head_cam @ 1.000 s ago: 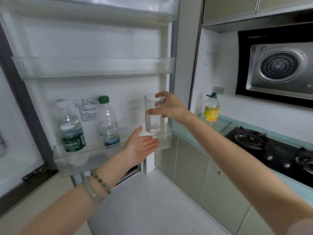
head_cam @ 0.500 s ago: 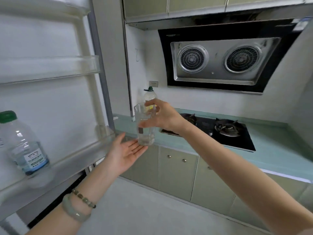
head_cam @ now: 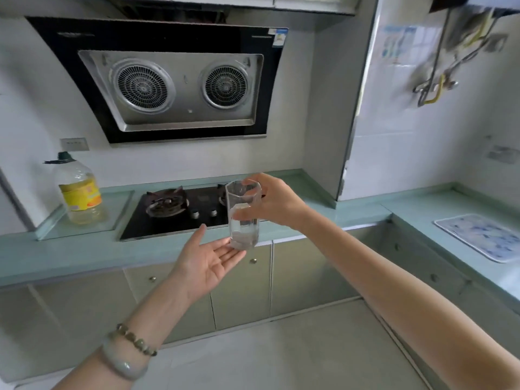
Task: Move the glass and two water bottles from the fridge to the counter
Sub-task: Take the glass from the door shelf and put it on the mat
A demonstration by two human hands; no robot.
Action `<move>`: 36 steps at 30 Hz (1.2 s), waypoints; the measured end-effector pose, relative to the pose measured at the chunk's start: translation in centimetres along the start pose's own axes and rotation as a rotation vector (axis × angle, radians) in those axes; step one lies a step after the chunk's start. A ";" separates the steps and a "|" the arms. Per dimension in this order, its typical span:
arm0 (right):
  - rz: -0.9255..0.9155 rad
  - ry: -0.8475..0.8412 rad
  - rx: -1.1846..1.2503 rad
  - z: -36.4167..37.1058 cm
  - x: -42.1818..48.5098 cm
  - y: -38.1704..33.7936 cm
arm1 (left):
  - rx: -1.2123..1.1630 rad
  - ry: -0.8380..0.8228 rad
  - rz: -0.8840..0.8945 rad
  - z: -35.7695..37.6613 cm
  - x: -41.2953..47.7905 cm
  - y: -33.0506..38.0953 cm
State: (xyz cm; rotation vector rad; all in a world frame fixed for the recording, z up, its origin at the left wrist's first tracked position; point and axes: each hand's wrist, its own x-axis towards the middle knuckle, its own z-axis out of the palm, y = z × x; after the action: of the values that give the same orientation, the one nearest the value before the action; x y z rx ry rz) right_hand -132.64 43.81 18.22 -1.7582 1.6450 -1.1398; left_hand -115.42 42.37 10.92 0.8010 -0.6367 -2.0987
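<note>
A clear glass [head_cam: 243,218] with some water in it hangs in the air in front of the counter [head_cam: 70,254]. My right hand [head_cam: 274,202] grips it near the rim, thumb on one side and fingers on the other. My left hand [head_cam: 209,256] lies palm up with fingers straight just under the glass's base; whether it touches the base I cannot tell. The fridge and the two water bottles are out of view.
A black gas hob [head_cam: 180,212] sits in the green counter under a range hood [head_cam: 171,88]. A big oil bottle [head_cam: 80,190] stands on a glass board at the left. A patterned mat [head_cam: 484,236] lies on the right counter run. Cabinet doors [head_cam: 242,280] are below.
The view has swung right, away from the fridge door with its two bottles, to the hob and counter. The glass has travelled with my right hand, my left hand staying under it.
</note>
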 end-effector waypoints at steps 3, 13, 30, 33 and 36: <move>0.051 0.095 -0.048 -5.1 -0.1 3.7 | 0.030 -0.088 -0.087 4.4 4.3 -2.4; 0.225 0.312 -0.214 -20.5 -0.2 14.2 | 0.094 -0.304 -0.301 17.9 18.0 -11.1; 0.516 0.686 -0.226 -35.6 2.3 30.1 | 0.328 -0.613 -0.698 34.3 40.5 -22.0; 0.566 0.776 -0.223 -37.9 3.7 32.4 | 0.353 -0.670 -0.777 37.1 45.0 -23.1; 0.595 0.834 -0.221 -39.8 5.2 34.5 | 0.375 -0.694 -0.831 39.8 48.8 -24.3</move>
State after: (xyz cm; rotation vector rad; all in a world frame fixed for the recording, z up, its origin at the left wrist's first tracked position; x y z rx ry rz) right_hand -185.24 40.80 13.41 -0.7587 2.6111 -1.5070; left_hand -179.93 23.37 5.83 0.5566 -1.2470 -3.1240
